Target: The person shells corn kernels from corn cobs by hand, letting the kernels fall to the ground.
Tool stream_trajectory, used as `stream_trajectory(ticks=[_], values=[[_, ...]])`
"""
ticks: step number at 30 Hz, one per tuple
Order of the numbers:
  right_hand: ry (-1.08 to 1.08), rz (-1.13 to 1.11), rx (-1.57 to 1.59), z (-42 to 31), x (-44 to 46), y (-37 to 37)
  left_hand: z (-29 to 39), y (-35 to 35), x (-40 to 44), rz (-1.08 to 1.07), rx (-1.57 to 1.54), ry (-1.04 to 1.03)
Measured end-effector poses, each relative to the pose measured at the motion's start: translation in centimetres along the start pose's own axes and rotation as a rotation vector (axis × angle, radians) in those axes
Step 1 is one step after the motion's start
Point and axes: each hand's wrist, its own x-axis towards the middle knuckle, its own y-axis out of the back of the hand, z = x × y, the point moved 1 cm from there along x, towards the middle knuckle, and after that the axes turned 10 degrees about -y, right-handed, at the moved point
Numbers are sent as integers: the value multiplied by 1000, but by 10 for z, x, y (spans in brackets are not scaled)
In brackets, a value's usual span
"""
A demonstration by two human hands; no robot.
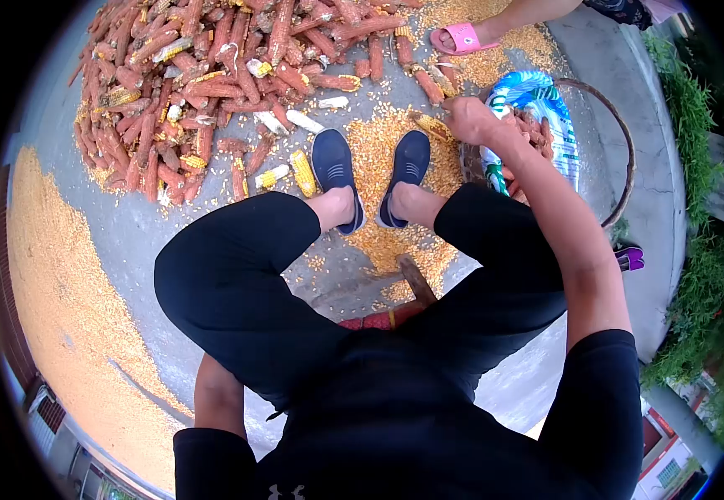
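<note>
right hand [470, 122] curled at yellow cob [433, 127] beside basket [472, 165]; can't tell if fingers [454, 117] grip. left hand hidden. cob probably light, stiff, knobbly; best held around the middle.

At the far left, the heap of corn cobs [212, 83] is brick-red to dusty pink, flecked with yellow kernels and a few white cobs [302, 122]. The corn ear [433, 127] at the right is yellow. Spread kernels [62, 275] at the left look golden against grey concrete [620, 79]. The sack lining [528, 81] is patterned blue, white and green; the basket handle [631, 154] is brown. Shoes [333, 162] are navy with pale lines, trousers [237, 258] black, the far sandal [464, 37] pink, the right-hand plants [691, 146] green.
</note>
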Motion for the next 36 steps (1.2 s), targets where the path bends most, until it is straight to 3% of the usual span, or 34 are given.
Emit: stream_trajectory(ticks=[2, 6, 9, 10, 12, 19, 20, 23, 24, 25, 26, 28, 31, 36], values=[[-92, -107, -76, 2, 49, -43, -2, -2, -2, -19, -9, 32], [-292, -118, 36, -4, 88, -100, -3, -2, -6, -43, -32, 90], [-390, -169, 79, -7, 85, -127, -2, -1, -5, -56, -45, 125], [-394, -21, 50, -4, 81, -138, -4, -1, -5, -57, -51, 137], [-396, 23, 2, 5, 81, -146, -3, -2, -1, -58, -69, 150], [-277, 287, 275, -3, 81, -94, -1, -3, 25, -7, -218, 84], [-155, 550, 458, -11, 79, -80, 2, -2, 32, 17, -262, 52], [-351, 255, 597, -45, 53, 10, -4, 8, 74, 108, -559, -108], [-364, 268, 852, -49, 60, 18, -5, 16, 92, 135, -700, -170], [-291, 233, 1039, -50, 62, 24, -3, 30, 113, 145, -862, -253], [-216, 189, 1220, -59, 48, 44, 70, 78, 54, 221, -768, -197], [-36, 110, 1543, -76, 23, 78, 135, 147, -6, 206, -799, -237], [260, -16, 1655, -96, -20, 128, 177, 206, -42, 274, -881, -452], [486, 7, 1713, -130, -103, 194, 273, 238, -146, 217, -961, -804]])
